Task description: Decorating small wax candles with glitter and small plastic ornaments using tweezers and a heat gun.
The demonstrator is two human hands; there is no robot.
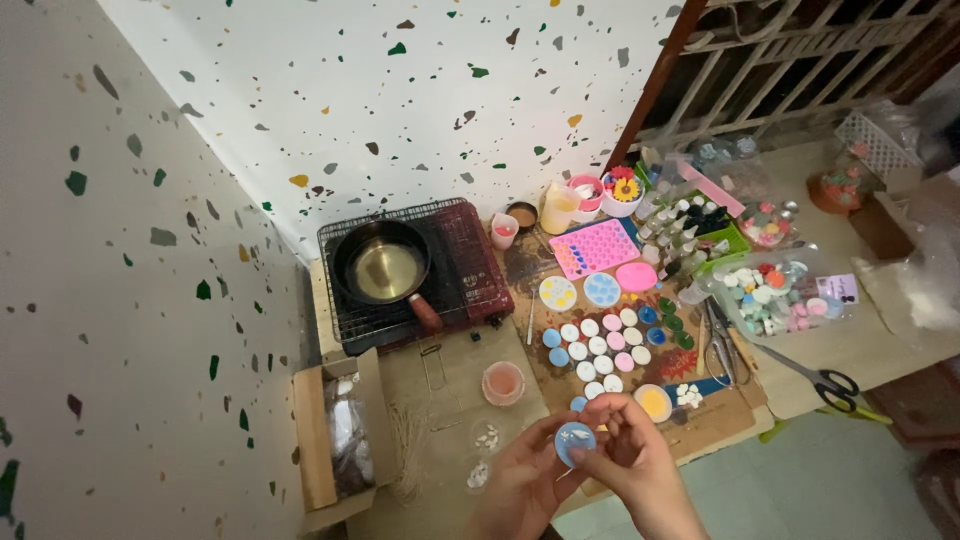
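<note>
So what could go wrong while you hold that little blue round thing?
The small blue round piece is pinched between the left hand and right hand above the table edge; it might slip to the floor. An elbow could also knock the rows of small round white, pink and blue pieces nearby.

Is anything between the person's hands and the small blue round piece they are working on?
No. The blue round piece is already in both hands: the left hand cups it from below and the right hand pinches its edge. Nothing visible sits between fingers and piece.
</note>
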